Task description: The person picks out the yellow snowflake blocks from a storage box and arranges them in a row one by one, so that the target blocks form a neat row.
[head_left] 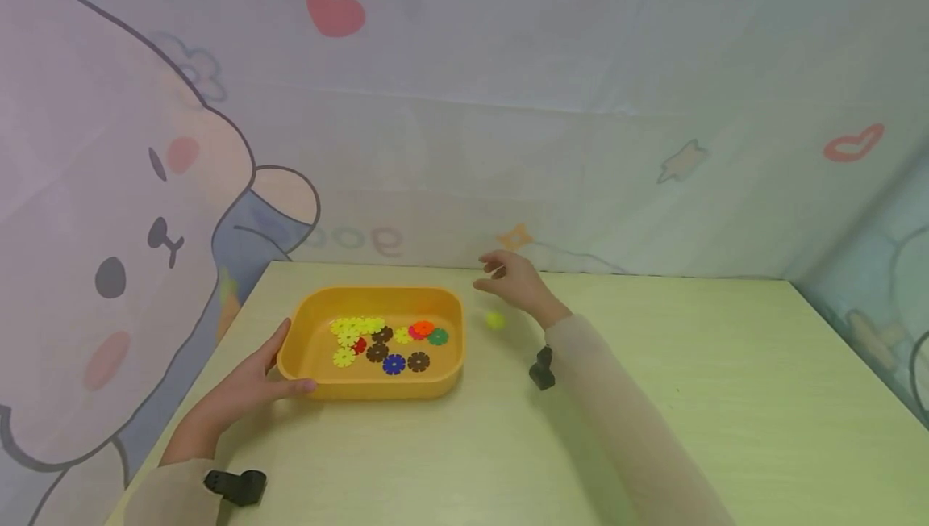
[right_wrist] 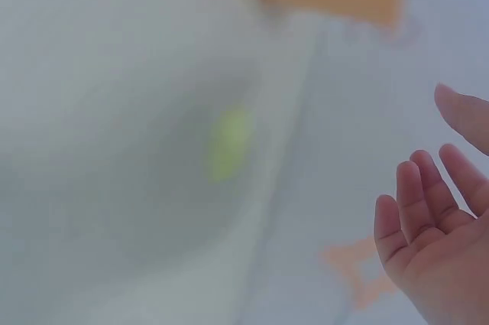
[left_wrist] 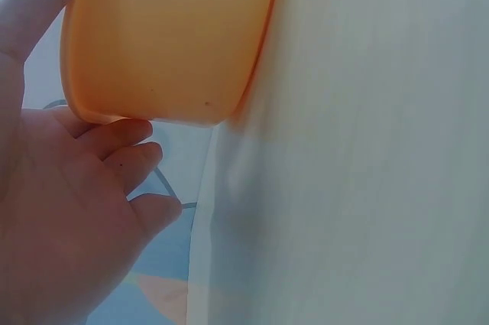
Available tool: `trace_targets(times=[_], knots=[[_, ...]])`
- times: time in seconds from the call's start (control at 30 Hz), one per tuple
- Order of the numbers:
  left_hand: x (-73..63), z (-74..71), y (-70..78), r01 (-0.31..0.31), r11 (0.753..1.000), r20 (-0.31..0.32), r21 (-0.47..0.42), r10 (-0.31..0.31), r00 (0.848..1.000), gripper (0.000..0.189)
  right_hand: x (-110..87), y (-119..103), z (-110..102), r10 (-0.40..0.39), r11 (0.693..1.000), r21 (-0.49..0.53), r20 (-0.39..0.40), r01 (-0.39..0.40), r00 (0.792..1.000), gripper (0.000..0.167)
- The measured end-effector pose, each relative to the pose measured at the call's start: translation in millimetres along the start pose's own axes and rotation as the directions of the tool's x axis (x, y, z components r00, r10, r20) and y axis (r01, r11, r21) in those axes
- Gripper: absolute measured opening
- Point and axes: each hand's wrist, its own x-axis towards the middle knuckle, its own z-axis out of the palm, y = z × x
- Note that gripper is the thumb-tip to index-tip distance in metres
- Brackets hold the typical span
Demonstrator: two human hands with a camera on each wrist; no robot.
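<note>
Nearest us lie the left sleeve (head_left: 170,495) and right sleeve (head_left: 631,429). The left hand (head_left: 243,381) grips the left end of the orange tray (head_left: 377,390), which stands on the table (head_left: 726,389); the right hand (head_left: 517,277) hangs empty beyond the tray's right end, fingers loosely bent, thumb apart. Beside that end we see a yellow-green disc (head_left: 495,320), too blurred for us to tell whether it touches the table. We judge that a careless sweep of the right arm could knock it away, and a sharp tug by the left hand could tip the tray and spill its load. Inside we count three brown discs (head_left: 418,362), one blue disc (head_left: 394,364), one green disc (head_left: 439,336), one orange disc (head_left: 424,327), one pink disc (head_left: 413,334), one red disc (head_left: 359,346) and at least five yellow discs (head_left: 344,357), overlapping too much for certainty
</note>
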Motion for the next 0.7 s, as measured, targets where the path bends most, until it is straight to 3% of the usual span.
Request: trace_targets(times=[0.3, 0.53, 0.7], knots=[[-1.3, 0.2, 1.6, 0.001, 1.000, -0.004, 0.002, -0.001, 1.000, 0.114, 4.9, -56, 14, -0.088, 0.992, 0.087, 0.008, 0.087, 0.996, 0.048], [-1.3, 0.6, -1.2, 0.004, 1.000, -0.005, -0.003, -0.004, 1.000, 0.114, 5.4, -77, 41, -0.156, 0.981, 0.124, 0.057, 0.148, 0.986, 0.046], [-1.8, 0.2, -0.9, -0.003, 1.000, -0.006, -0.006, 0.003, 1.000, 0.114, 5.3, -80, 60, -0.164, 0.979, 0.141, 0.105, 0.149, 0.981, 0.045]])
